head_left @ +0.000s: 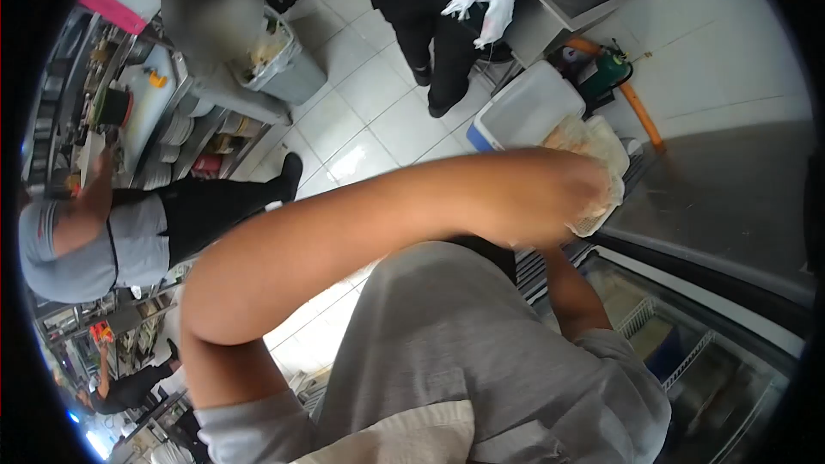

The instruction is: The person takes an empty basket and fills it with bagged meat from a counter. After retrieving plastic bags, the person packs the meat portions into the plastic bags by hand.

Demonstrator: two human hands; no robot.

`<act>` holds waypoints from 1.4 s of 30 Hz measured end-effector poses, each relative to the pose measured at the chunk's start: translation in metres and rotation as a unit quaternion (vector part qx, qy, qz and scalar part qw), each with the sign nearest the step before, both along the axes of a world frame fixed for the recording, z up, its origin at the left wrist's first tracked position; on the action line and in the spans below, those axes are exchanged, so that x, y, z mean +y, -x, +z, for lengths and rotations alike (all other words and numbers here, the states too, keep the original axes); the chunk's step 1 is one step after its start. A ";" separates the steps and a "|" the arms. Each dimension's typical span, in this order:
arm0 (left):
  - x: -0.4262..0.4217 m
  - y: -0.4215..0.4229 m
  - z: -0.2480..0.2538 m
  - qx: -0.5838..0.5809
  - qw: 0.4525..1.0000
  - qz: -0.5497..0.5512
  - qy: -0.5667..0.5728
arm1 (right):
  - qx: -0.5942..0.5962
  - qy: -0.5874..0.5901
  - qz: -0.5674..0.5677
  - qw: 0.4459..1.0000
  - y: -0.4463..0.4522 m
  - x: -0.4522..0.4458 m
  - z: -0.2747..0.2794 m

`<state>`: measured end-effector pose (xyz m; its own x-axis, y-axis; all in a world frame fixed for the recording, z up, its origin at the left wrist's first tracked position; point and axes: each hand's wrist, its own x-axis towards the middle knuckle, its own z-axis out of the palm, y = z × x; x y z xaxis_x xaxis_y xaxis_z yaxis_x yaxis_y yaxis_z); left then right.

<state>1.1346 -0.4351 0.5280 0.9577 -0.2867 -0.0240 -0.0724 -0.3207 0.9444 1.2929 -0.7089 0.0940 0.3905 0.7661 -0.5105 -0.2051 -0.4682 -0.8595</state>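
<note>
Container (pixel 612 151) near bin (pixel 522 110) is apparently handled by left hand (pixel 550 198), right hand hidden, finger spread and grip untellable, steadiness required.

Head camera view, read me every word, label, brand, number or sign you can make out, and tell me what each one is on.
No text is readable.
Green container by the wall: any marking is too small to read.
Co-worker's grey sleeve: a small reddish mark, too small to read.
Red-orange item at far left: too blurred to read.
Whitish item at the left hand: no legible lettering.
</note>
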 end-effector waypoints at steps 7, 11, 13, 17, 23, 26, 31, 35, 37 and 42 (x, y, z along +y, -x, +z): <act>0.038 0.231 -0.310 0.260 0.734 0.599 -0.187 | -0.027 0.270 0.083 0.959 -0.055 0.074 0.008; -0.146 0.498 -0.471 0.481 0.654 0.333 -0.479 | -0.079 0.307 0.199 0.928 -0.079 0.107 -0.003; -0.194 0.498 -0.398 0.637 0.663 0.256 -0.298 | -0.141 0.305 0.305 0.891 -0.085 0.128 -0.031; -0.304 0.488 -0.403 0.489 0.352 0.752 0.268 | -0.166 0.212 0.358 0.894 -0.043 0.243 0.003; -0.235 0.406 -0.366 0.486 0.423 0.749 0.155 | -0.179 0.153 0.519 0.822 0.095 0.391 0.024; -0.183 0.435 -0.292 0.428 0.535 0.728 0.038 | -0.227 0.147 0.566 0.779 0.198 0.419 0.056; -0.153 0.496 -0.046 0.349 0.545 0.757 -0.087 | -0.209 0.086 0.654 0.722 0.356 0.396 0.075; -0.188 0.541 0.084 0.055 0.636 0.717 -0.280 | -0.267 -0.148 0.689 0.657 0.432 0.355 0.071; -0.190 0.562 0.121 -0.110 0.664 0.728 -0.133 | -0.255 -0.055 0.741 0.619 0.455 0.332 0.087; -0.188 0.601 0.130 -0.189 0.649 0.715 -0.177 | -0.232 0.026 0.820 0.522 0.533 0.363 0.058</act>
